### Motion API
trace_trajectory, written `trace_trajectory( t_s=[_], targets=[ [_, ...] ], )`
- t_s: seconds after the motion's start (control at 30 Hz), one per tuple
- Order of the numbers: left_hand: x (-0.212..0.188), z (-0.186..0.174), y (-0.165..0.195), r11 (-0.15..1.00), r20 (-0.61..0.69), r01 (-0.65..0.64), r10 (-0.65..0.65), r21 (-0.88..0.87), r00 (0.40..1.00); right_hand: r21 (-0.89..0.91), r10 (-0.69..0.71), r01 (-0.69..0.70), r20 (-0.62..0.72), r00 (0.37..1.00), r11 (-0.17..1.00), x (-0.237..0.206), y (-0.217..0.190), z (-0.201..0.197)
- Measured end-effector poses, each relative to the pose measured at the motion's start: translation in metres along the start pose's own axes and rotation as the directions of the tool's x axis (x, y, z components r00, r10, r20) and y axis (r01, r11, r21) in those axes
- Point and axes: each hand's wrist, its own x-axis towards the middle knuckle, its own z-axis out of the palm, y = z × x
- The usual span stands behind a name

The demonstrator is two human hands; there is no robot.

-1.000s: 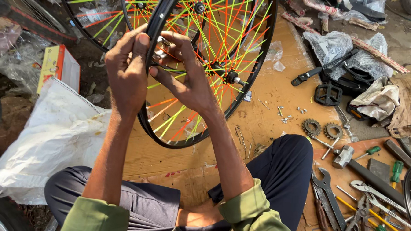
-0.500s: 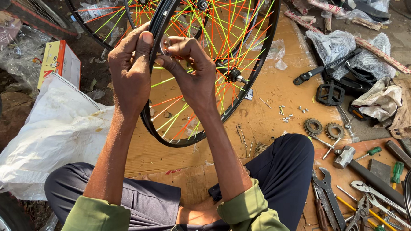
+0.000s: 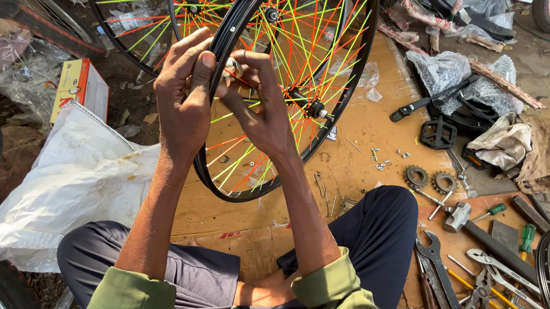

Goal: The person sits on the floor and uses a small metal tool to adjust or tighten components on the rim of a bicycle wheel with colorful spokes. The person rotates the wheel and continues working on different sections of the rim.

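A black bicycle wheel rim with orange and yellow-green spokes stands upright in front of me. My left hand grips the near side of the rim at its upper left. My right hand reaches in from the right and pinches a small pale metal piece at the rim, fingertips close to my left thumb. The hub sits just right of my right hand. Whether the small piece is a tool or a spoke nipple is unclear.
A second spoked wheel leans behind. A white sack and a cardboard box lie left. On the cardboard floor to the right are two sprockets, a pedal, a hammer, wrenches, pliers and screwdrivers.
The wheel has turned a little between my hands, and both hands have shifted slightly up along the rim. My grip looks the same.
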Motion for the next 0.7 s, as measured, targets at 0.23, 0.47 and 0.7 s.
trace_trajectory(
  t_s=[0.23, 0.47, 0.7],
  targets=[
    [-0.001, -0.001, 0.004, 0.996, 0.035, -0.085, 0.084, 0.017, 0.996, -0.103, -0.102, 0.087, -0.143, 0.985, 0.991, -0.007, 0.001, 0.003],
    [-0.003, -0.001, 0.006, 0.984, 0.027, -0.140, 0.138, 0.110, 0.990, -0.146, -0.090, 0.047, -0.297, 0.951, 0.988, -0.011, -0.008, -0.013],
    [-0.012, 0.000, 0.013, 0.994, 0.015, -0.086, 0.086, 0.064, 0.996, 0.027, -0.045, 0.044, 0.028, 0.999, 0.999, 0.012, -0.006, -0.027]
  ],
)
